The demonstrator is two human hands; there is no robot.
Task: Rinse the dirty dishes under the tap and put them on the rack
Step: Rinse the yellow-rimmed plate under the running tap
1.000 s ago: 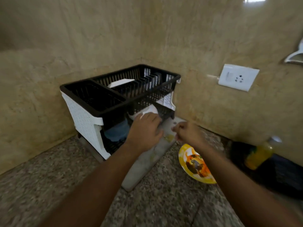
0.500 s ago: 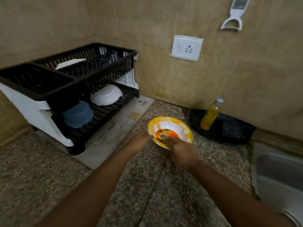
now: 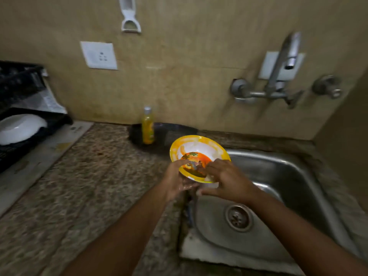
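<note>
A yellow bowl [image 3: 199,150] with an orange picture inside is tilted toward me, held over the left edge of the steel sink [image 3: 288,176]. My left hand [image 3: 177,180] grips its lower left rim from below, thumb on the inside. On the bowl's lower right rim sits my right hand [image 3: 227,181], fingers lying inside the bowl. The wall tap [image 3: 286,62] is up to the right, and no water runs from it. At the far left stands the black and white rack [image 3: 23,84], with a white bowl [image 3: 20,128] upside down on its lower shelf.
A yellow bottle [image 3: 147,126] stands on a black mat [image 3: 171,134] by the wall behind the bowl. A grey board [image 3: 39,156] lies under the rack. The speckled stone counter [image 3: 89,186] spreads between rack and sink. A socket [image 3: 99,55] and a white peeler [image 3: 130,16] are on the wall.
My view swung right from the rack to the sink. Both hands picked the yellow bowl up off the counter and carried it right, to the sink's left edge.
</note>
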